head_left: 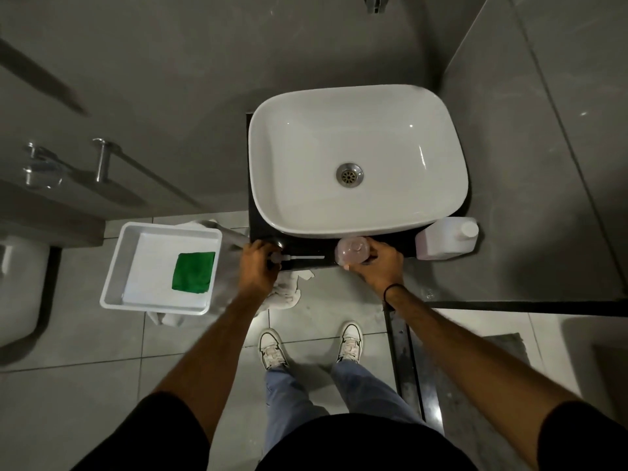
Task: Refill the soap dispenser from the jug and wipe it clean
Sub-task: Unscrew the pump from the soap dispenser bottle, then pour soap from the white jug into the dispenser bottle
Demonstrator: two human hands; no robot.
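The clear pinkish soap dispenser bottle (351,252) stands on the dark counter (306,248) in front of the white basin, with my right hand (377,263) wrapped around its side. Its pump head with the long white tube (300,257) lies flat on the counter to the left, and my left hand (258,266) grips the pump end. A white jug (448,237) with a white cap stands at the counter's right corner. A folded green cloth (193,271) lies in a white tray to the left.
The white basin (356,158) fills most of the counter. The white tray (159,268) rests beside the counter's left edge, over crumpled white rags (287,290). A metal rail (102,161) is on the left wall, and a glass partition stands on the right.
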